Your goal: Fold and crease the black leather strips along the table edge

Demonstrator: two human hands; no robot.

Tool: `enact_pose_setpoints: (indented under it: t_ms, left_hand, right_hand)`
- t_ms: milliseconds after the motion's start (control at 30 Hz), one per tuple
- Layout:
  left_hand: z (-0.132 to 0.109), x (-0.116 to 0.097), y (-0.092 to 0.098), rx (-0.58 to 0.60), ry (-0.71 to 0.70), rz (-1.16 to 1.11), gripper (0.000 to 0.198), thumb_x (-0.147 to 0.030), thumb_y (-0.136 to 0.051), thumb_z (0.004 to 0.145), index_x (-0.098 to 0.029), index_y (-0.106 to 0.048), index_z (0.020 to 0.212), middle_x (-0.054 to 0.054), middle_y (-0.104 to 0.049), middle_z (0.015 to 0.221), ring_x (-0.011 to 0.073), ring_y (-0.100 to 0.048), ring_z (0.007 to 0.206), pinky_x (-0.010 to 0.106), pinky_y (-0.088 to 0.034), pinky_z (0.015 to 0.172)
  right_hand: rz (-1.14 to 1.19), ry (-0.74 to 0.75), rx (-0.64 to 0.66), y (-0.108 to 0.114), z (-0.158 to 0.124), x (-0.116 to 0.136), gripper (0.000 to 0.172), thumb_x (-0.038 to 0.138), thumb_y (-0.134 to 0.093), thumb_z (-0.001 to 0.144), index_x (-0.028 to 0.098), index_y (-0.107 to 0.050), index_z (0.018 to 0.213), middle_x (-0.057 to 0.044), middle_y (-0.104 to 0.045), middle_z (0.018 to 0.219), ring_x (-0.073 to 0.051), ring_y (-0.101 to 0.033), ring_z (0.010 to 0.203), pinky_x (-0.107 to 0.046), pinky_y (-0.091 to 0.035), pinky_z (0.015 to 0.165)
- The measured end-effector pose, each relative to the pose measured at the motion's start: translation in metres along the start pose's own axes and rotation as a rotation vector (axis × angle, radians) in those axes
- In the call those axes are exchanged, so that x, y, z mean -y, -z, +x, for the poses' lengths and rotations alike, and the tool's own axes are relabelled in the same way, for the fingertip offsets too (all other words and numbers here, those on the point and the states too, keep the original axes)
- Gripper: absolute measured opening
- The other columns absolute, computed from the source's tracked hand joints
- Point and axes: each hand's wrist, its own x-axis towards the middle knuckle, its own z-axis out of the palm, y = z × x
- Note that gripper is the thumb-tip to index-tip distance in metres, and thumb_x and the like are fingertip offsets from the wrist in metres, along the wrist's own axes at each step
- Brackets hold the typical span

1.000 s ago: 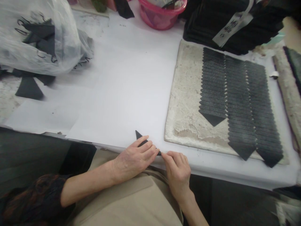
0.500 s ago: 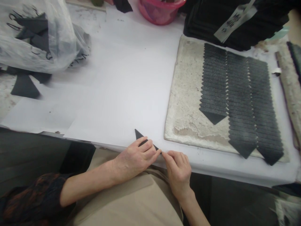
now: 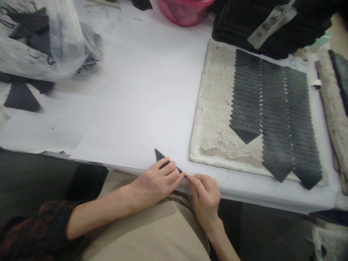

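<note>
At the table's front edge my left hand (image 3: 163, 177) lies over a thin black triangular piece (image 3: 159, 155), its fingers pressing and gripping it; the middle of the piece is hidden under them. My right hand (image 3: 205, 192) is closed, thumb and forefinger pinching the piece's right tip beside my left fingertips. To the right, a pale, worn board (image 3: 212, 108) carries overlapping rows of similar dark pointed pieces (image 3: 276, 116) in three columns. The left column ends higher than the other two.
A clear plastic bag (image 3: 65, 43) with dark pieces inside lies at the left, and loose black pieces (image 3: 23, 97) rest below it. A pink bowl (image 3: 185, 12) stands at the back. Behind the board is a black stack (image 3: 239, 25) with a labelled strip (image 3: 272, 25). White paper (image 3: 136, 94) covers the table.
The view has shifted slightly, so the bag and board sit a little further left. Both hands keep almost the same hold on the black piece.
</note>
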Motion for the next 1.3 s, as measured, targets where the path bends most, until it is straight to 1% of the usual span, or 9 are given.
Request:
enact_pose_setpoints:
  t_ms: [200, 367, 667, 800, 900, 1000, 1100, 1200, 1300]
  left_hand:
    - [0.000, 0.000, 0.001, -0.007, 0.001, -0.023, 0.036, -0.011, -0.053, 0.093, -0.010, -0.050, 0.129, 0.011, -0.061, 0.111, 0.0245, -0.055, 0.114, 0.048, -0.042, 0.108]
    - [0.000, 0.000, 0.001, 0.007, -0.018, 0.014, 0.037, -0.012, -0.052, 0.094, -0.011, -0.051, 0.130, 0.010, -0.060, 0.110, 0.0262, -0.054, 0.112, 0.049, -0.042, 0.107]
    - [0.001, -0.001, 0.002, 0.028, -0.045, 0.053, 0.035, -0.012, -0.051, 0.094, -0.009, -0.053, 0.129, 0.010, -0.059, 0.112, 0.0282, -0.053, 0.113, 0.051, -0.043, 0.106]
    - [0.002, -0.003, 0.004, 0.032, -0.070, 0.093, 0.036, -0.012, -0.051, 0.094, -0.008, -0.052, 0.130, 0.012, -0.059, 0.111, 0.0305, -0.054, 0.112, 0.052, -0.046, 0.102]
    - [0.002, -0.003, 0.003, 0.028, -0.063, 0.098, 0.037, -0.013, -0.051, 0.094, -0.008, -0.052, 0.130, 0.012, -0.058, 0.111, 0.0309, -0.054, 0.112, 0.052, -0.047, 0.101]
    - [0.000, -0.003, 0.001, 0.019, -0.045, 0.086, 0.037, -0.013, -0.051, 0.094, -0.010, -0.052, 0.131, 0.011, -0.058, 0.110, 0.0298, -0.054, 0.112, 0.051, -0.047, 0.102]
    - [-0.002, -0.002, 0.000, 0.017, -0.038, 0.082, 0.039, -0.013, -0.051, 0.094, -0.011, -0.051, 0.132, 0.011, -0.058, 0.110, 0.0293, -0.055, 0.112, 0.050, -0.046, 0.103]
    - [-0.004, -0.002, -0.002, -0.002, -0.037, 0.079, 0.039, -0.012, -0.051, 0.094, -0.011, -0.051, 0.133, 0.011, -0.059, 0.111, 0.0289, -0.055, 0.112, 0.049, -0.047, 0.103]
    - [-0.006, 0.000, -0.004, -0.052, -0.032, 0.053, 0.036, -0.010, -0.052, 0.093, -0.011, -0.053, 0.129, 0.011, -0.061, 0.110, 0.0278, -0.056, 0.112, 0.049, -0.047, 0.103]
  right_hand:
    - [-0.103, 0.103, 0.028, 0.003, -0.001, -0.001, 0.021, 0.009, -0.056, 0.092, 0.022, -0.067, 0.104, -0.004, -0.063, 0.086, -0.015, -0.055, 0.078, -0.030, -0.039, 0.072]
    - [-0.122, 0.141, 0.056, 0.004, -0.002, -0.005, 0.023, 0.009, -0.053, 0.093, 0.021, -0.066, 0.107, -0.005, -0.062, 0.087, -0.015, -0.055, 0.079, -0.031, -0.039, 0.073]
    - [-0.159, 0.163, 0.123, 0.011, -0.003, -0.003, 0.029, 0.005, -0.051, 0.093, 0.019, -0.064, 0.115, -0.007, -0.063, 0.094, -0.015, -0.055, 0.082, -0.032, -0.039, 0.075]
    - [-0.205, 0.167, 0.124, 0.015, -0.002, 0.000, 0.031, 0.005, -0.050, 0.094, 0.021, -0.064, 0.116, -0.006, -0.062, 0.093, -0.015, -0.055, 0.081, -0.031, -0.038, 0.074]
    - [-0.211, 0.174, 0.113, 0.016, -0.004, -0.002, 0.033, 0.004, -0.047, 0.095, 0.022, -0.064, 0.117, -0.006, -0.063, 0.095, -0.015, -0.056, 0.082, -0.031, -0.038, 0.075]
    - [-0.161, 0.115, 0.080, 0.017, -0.011, -0.005, 0.034, 0.004, -0.048, 0.094, 0.025, -0.064, 0.116, -0.005, -0.062, 0.098, -0.015, -0.057, 0.084, -0.031, -0.040, 0.077]
    - [-0.042, -0.033, 0.023, 0.017, -0.018, -0.006, 0.028, 0.006, -0.051, 0.093, 0.024, -0.066, 0.109, -0.004, -0.061, 0.096, -0.016, -0.057, 0.088, -0.031, -0.042, 0.079]
    - [0.026, -0.167, -0.005, 0.015, -0.020, 0.001, 0.020, 0.012, -0.054, 0.093, 0.023, -0.065, 0.107, -0.005, -0.061, 0.096, -0.017, -0.057, 0.091, -0.032, -0.044, 0.080]
    - [0.021, -0.208, 0.019, 0.007, -0.015, 0.012, 0.015, 0.019, -0.057, 0.093, 0.023, -0.063, 0.106, -0.004, -0.061, 0.097, -0.018, -0.057, 0.091, -0.032, -0.043, 0.080]
